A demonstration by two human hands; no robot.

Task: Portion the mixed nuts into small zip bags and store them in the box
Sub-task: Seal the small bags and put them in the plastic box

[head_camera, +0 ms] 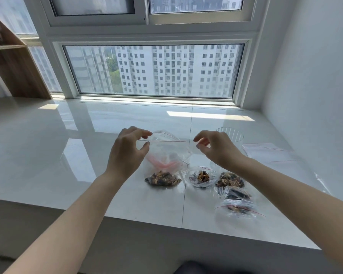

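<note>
Pinching crinkly clear zip bag (166, 153): left hand (125, 153), right hand (216, 149).

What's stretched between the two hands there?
In the head view, the red zip edge of a clear zip bag holding nuts spans from left hand to right hand.

- Both forearms are bare from the wrists back to the frame's edge, with no sleeve showing.
- The left hand (127, 149) and the right hand (216, 148) wear no gloves, rings or watch.
- Fingernails are short and unpainted.
- At 6 o'clock a dark, rounded patch of clothing shows.
</note>
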